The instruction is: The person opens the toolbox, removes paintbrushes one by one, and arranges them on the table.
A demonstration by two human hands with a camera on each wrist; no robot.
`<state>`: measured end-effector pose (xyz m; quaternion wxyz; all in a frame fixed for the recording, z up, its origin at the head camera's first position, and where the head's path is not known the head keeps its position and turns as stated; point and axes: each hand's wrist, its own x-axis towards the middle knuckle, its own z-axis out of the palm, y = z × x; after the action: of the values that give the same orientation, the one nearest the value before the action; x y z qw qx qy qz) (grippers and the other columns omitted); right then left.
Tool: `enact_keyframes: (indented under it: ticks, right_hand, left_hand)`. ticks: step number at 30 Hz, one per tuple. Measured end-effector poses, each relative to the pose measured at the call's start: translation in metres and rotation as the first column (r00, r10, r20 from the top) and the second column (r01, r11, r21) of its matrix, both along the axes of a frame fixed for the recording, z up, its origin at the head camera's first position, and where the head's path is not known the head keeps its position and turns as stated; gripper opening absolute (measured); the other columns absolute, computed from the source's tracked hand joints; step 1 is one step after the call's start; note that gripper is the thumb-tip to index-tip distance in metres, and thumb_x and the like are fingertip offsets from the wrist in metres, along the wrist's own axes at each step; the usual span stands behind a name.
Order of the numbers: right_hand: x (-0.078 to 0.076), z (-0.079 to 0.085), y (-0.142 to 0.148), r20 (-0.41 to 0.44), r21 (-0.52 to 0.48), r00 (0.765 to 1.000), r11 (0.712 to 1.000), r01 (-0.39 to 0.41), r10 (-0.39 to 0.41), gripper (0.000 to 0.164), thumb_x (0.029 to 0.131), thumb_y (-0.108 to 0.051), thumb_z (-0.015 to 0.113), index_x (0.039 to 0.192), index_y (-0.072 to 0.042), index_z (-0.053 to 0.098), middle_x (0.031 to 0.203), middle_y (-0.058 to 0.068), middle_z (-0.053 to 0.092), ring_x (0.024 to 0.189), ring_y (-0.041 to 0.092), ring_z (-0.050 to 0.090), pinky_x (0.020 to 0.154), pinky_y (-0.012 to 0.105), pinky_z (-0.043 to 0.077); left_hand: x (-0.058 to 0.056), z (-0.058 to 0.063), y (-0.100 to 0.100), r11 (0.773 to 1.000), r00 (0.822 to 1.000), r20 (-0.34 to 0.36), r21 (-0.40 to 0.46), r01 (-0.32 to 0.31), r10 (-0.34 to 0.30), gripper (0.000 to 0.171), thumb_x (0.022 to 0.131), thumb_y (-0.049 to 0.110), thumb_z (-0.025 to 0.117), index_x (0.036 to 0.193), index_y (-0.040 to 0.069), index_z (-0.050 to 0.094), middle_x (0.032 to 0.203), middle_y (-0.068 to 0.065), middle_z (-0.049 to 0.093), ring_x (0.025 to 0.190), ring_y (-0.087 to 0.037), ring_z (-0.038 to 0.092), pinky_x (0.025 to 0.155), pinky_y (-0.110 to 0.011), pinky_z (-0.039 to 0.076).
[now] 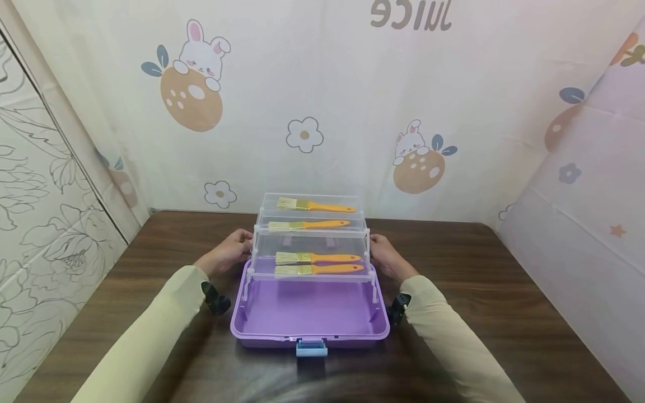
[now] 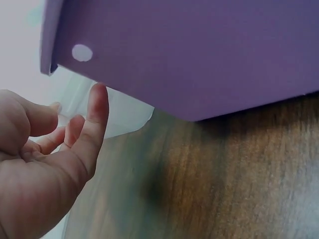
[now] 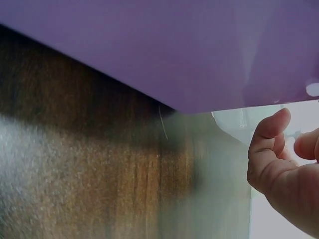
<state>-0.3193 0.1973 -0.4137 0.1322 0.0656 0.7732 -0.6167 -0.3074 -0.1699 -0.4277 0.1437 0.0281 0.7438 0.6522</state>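
Observation:
A purple box (image 1: 309, 310) stands open on the table, its clear tiered trays (image 1: 312, 243) raised toward the back. Paintbrushes with yellow handles, such as the front one (image 1: 322, 269), lie in the trays. At the box's rear left corner, my left hand (image 1: 233, 250) has its thumb and curled fingers at the clear lid's (image 2: 127, 112) side edge; its index finger reaches up to the purple wall. My right hand (image 1: 387, 256) does likewise at the rear right, fingers bent at the lid (image 3: 234, 122). Trays and box partly hide the fingertips.
A light blue latch (image 1: 311, 348) hangs at the box's front edge. Under the box is a dark wooden table (image 1: 468, 291). Behind it hangs a pale printed curtain (image 1: 342, 84). Dark wrist cameras (image 1: 215, 299) sit close to the box's sides.

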Motion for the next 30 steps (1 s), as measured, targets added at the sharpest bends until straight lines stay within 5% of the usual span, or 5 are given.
enact_keyframes:
  ticks: [6,15,20,30]
  right_hand:
    - [0.001,0.002,0.0,-0.018,-0.003,1.0,1.0,-0.007,0.007,0.045,0.105,-0.017,0.031,0.137,0.014,0.034,0.129,0.032,0.048,0.114,0.036,0.053,0.085,0.033,0.052]
    - [0.004,0.001,0.008,-0.05,0.122,0.998,0.992,-0.029,0.035,0.045,0.103,-0.024,0.039,0.131,0.01,0.046,0.117,0.027,0.057,0.085,0.018,0.058,0.07,0.026,0.051]
    - [0.007,0.004,0.014,-0.082,0.121,0.996,0.992,-0.034,0.044,0.041,0.102,-0.017,0.04,0.129,0.013,0.046,0.091,0.015,0.06,0.068,0.014,0.056,0.061,0.026,0.051]
    - [0.017,0.027,0.026,-0.09,0.188,0.996,0.982,-0.011,0.029,0.039,0.103,-0.019,0.039,0.132,0.006,0.044,0.11,0.02,0.053,0.092,0.028,0.057,0.085,0.043,0.051]
  left_hand:
    - [0.002,-0.002,0.001,1.0,0.999,-0.045,-0.005,-0.013,0.012,0.023,0.098,-0.003,0.033,0.119,-0.014,0.033,0.107,-0.019,0.046,0.088,-0.017,0.055,0.077,-0.028,0.051]
    - [0.007,-0.008,0.0,0.998,0.998,-0.055,-0.048,-0.042,0.039,0.035,0.101,0.006,0.037,0.129,-0.015,0.034,0.117,-0.024,0.048,0.104,-0.028,0.054,0.091,-0.039,0.049]
    - [0.013,-0.008,0.002,0.996,0.996,-0.081,-0.08,-0.033,0.027,0.04,0.1,0.008,0.038,0.133,-0.015,0.034,0.121,-0.026,0.047,0.109,-0.032,0.052,0.093,-0.042,0.048]
    - [0.032,-0.007,0.014,0.981,0.973,-0.205,-0.138,-0.134,0.104,0.049,0.096,0.008,0.043,0.138,-0.015,0.033,0.133,-0.033,0.043,0.124,-0.043,0.042,0.104,-0.048,0.035]
